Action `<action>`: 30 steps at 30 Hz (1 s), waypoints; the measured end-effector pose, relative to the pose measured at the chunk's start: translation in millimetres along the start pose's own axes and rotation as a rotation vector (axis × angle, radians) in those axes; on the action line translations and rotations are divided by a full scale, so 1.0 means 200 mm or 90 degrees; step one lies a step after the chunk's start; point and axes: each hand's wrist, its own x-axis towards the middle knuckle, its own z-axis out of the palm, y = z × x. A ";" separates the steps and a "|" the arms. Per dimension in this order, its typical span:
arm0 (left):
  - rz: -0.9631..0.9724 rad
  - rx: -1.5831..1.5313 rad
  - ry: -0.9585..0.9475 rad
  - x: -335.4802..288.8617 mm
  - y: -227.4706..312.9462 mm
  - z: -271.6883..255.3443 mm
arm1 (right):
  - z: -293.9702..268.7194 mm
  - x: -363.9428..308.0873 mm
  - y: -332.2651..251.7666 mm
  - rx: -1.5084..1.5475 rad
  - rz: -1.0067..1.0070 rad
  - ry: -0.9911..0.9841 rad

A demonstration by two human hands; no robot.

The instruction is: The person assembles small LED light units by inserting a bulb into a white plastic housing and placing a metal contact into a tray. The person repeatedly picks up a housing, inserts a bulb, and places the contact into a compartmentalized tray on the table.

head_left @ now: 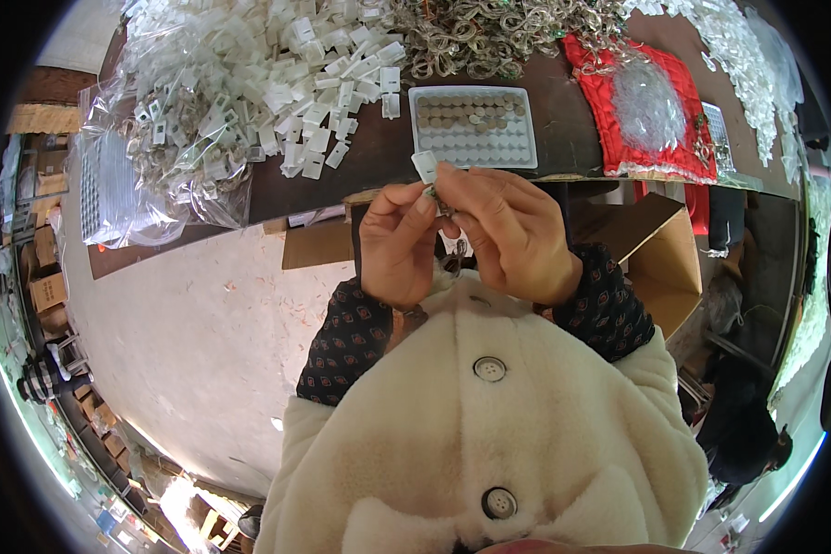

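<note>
My two hands meet in front of the table's near edge, fingers pinched together. Between their fingertips stands a small white plastic casing (425, 166), upright, with its lower part hidden by the fingers. My left hand (399, 245) pinches below it with thumb and forefinger. My right hand (517, 226) has its fingertips against the casing's right side and a small dark part just under it. A thin bundle of wire (454, 258) hangs down between my palms. Just beyond the hands lies a white tray (475, 159) with rows of coin-shaped discs in its upper pockets.
A large heap of white casings (305, 92) covers the table's left side, beside a clear plastic bag (222, 198). Coiled wires (489, 37) are piled at the back. On the right a red cloth (688, 102) bears clear small pieces. An open cardboard box (669, 268) stands below the table.
</note>
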 end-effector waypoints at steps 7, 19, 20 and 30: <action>-0.050 -0.040 -0.040 -0.02 0.02 0.04 | -0.02 0.04 0.01 0.329 0.350 0.079; -0.166 -0.153 0.029 -0.06 0.03 0.14 | -0.01 0.01 0.02 0.335 0.121 0.077; -0.179 -0.216 0.002 -0.06 0.04 0.15 | -0.01 0.00 0.03 0.313 0.094 0.063; -0.176 -0.002 0.016 -0.10 -0.01 0.17 | 0.04 -0.03 0.05 0.338 0.046 0.154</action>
